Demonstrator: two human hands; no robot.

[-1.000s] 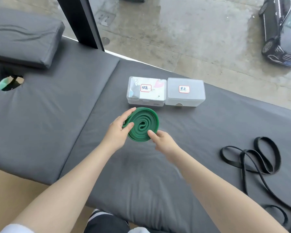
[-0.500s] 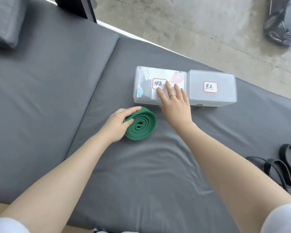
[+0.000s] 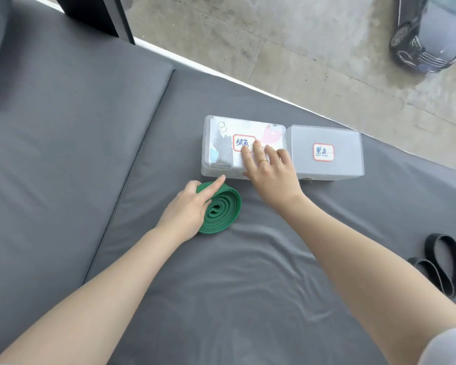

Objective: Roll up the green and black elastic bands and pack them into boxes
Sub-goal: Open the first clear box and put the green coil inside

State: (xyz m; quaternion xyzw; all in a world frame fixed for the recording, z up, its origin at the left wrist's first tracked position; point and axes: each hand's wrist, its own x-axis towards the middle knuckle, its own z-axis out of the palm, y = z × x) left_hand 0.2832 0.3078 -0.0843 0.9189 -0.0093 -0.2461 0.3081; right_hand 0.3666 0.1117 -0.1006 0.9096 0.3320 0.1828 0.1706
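A green elastic band (image 3: 223,212) is rolled into a coil and stands on edge on the grey mattress. My left hand (image 3: 187,210) holds the coil from its left side, with the index finger laid over its top. Just behind it are two translucent lidded boxes side by side: the green-labelled box (image 3: 217,146) and the black-labelled box (image 3: 300,159). On the lid of the green-labelled box lies my right hand (image 3: 271,172), fingers flat and thumb at the front edge. Both lids are down. A black elastic band (image 3: 442,262) lies unrolled at the right edge, partly cut off.
The grey padded mattress (image 3: 221,299) has a seam (image 3: 132,180) running down its left part. Its far edge meets a window sill right behind the boxes, and a dark pillar (image 3: 103,14) stands at the back left. A car is outside.
My right hand has let go of the green coil and reached forward onto the green-labelled box lid. The left hand has lowered the coil onto the mattress.
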